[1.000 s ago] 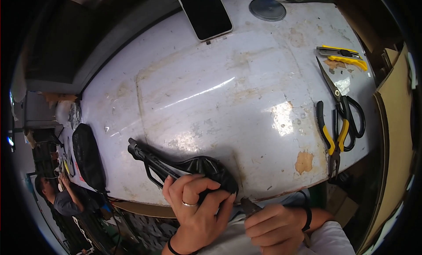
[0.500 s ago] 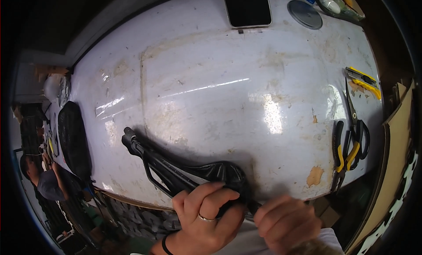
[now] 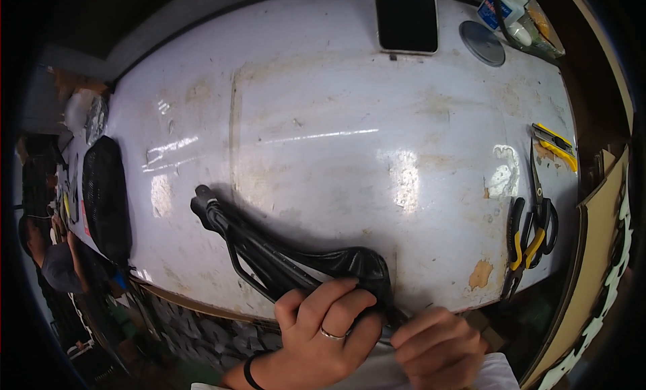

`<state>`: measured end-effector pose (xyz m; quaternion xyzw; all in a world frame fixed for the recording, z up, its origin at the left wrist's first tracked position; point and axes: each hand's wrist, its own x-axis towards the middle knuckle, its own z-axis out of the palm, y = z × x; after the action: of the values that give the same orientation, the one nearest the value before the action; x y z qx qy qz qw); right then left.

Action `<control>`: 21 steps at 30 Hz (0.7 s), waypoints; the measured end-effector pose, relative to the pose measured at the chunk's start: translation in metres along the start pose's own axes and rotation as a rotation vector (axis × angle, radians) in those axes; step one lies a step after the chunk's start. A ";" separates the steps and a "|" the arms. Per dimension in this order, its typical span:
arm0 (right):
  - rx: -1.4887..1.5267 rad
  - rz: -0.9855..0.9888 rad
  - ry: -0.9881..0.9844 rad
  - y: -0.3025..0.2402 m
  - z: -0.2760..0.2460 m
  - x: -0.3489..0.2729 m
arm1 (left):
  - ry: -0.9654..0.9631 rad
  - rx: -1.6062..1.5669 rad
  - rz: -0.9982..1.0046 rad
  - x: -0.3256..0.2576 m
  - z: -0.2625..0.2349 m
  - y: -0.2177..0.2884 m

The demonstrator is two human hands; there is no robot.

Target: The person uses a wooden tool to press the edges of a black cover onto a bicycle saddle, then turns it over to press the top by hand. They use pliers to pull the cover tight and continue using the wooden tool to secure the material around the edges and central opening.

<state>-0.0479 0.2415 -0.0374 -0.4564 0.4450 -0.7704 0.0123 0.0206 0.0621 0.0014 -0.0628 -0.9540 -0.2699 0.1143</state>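
Observation:
A long black bundle of glossy, leather-like material with thin rods or tubes [image 3: 269, 250] lies slantwise over the table's near edge; its exact kind I cannot make out. Its capped, knobby far end rests on the tabletop, pointing up and left. My left hand [image 3: 326, 333], with a ring and a dark wristband, is closed round the gathered near end. Close by on its right, my right hand [image 3: 439, 348] is curled into a fist at a dark, narrow end of the same bundle. The fingers hide most of that end.
On the white table [image 3: 323, 181], pliers [image 3: 517, 238], scissors [image 3: 540, 201] and a yellow cutter knife [image 3: 555, 146] lie at right. A phone [image 3: 406, 20], round lid [image 3: 482, 43] and bottle [image 3: 501, 8] stand far back. A black bag [image 3: 106, 201] and another person [image 3: 60, 265] are left.
The view has shifted slightly, so the tabletop things sit a little differently. Both hands keep hold of the black bundle; the right fist has turned a little.

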 end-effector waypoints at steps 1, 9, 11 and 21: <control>0.110 0.067 0.003 0.005 -0.005 0.014 | 0.004 0.006 0.008 -0.001 -0.001 0.001; 0.183 0.240 -0.067 -0.006 -0.014 0.021 | -0.044 0.011 -0.045 -0.003 -0.002 -0.003; 0.142 0.159 -0.015 -0.004 -0.006 -0.004 | -0.061 0.005 -0.031 -0.002 -0.008 -0.004; -0.276 0.167 0.005 -0.050 -0.007 -0.037 | 0.038 0.038 -0.059 -0.005 0.000 0.006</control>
<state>-0.0121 0.2924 -0.0299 -0.4133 0.5832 -0.6992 0.0124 0.0264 0.0673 0.0032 -0.0274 -0.9580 -0.2564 0.1255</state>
